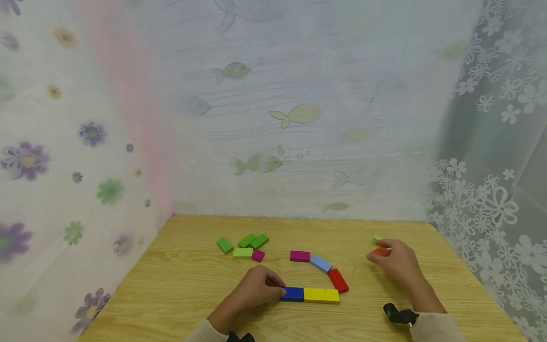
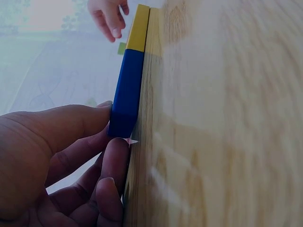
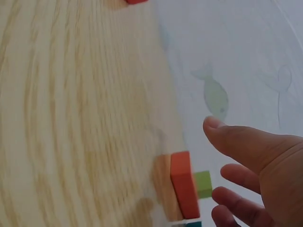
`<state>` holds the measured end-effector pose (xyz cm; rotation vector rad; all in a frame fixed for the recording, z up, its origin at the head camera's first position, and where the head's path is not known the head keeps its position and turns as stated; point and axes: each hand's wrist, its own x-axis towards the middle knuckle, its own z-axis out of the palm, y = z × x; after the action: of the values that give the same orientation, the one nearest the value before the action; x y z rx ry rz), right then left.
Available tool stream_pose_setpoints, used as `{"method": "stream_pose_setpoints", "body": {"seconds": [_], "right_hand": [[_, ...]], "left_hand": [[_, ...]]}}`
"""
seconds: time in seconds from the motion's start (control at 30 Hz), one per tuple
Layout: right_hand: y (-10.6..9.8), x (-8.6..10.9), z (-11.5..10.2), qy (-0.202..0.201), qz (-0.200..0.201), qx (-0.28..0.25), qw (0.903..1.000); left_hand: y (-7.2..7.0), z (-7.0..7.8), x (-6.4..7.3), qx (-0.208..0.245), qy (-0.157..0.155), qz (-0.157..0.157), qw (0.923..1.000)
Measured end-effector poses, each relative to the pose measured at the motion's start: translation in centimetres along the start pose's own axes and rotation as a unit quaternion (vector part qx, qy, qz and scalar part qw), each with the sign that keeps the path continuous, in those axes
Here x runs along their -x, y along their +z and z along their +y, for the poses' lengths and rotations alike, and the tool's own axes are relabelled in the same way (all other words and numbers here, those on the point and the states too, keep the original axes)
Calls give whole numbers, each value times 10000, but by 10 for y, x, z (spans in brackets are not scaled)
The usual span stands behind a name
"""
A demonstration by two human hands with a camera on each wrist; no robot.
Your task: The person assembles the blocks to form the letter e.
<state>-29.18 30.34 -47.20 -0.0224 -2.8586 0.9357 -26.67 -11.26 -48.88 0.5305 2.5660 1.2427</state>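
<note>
My left hand pinches the left end of a dark blue block between thumb and fingers. That block lies flat on the table, end to end with a longer yellow block. My right hand hovers at an orange block, its thumb and fingers spread. In the right wrist view, a gap shows between those fingers and the orange block. A small light green block sits just behind the orange one, partly hidden by the hand.
From the yellow block's right end, a red block, a light blue block and a magenta block curve back leftward. Several green blocks and a small magenta cube lie back left on the wooden table. Printed curtains surround it.
</note>
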Motion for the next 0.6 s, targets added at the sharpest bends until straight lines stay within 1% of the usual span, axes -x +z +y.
{"method": "stream_pose_setpoints", "body": {"seconds": [0.13, 0.27, 0.37, 0.6], "right_hand": [[-4, 0, 11, 135, -1, -73, 9999], [-6, 1, 16, 280, -120, -100, 9995], [-7, 2, 16, 311, -168, -56, 9994], [-7, 1, 12, 358, -171, 38, 9992]], "left_hand": [[0, 1, 0, 5, -3, -13, 10000], [0, 1, 1, 7, 105, -63, 9999], [0, 1, 1, 3, 169, -87, 9998], [0, 1, 2, -2, 141, -27, 9999]]}}
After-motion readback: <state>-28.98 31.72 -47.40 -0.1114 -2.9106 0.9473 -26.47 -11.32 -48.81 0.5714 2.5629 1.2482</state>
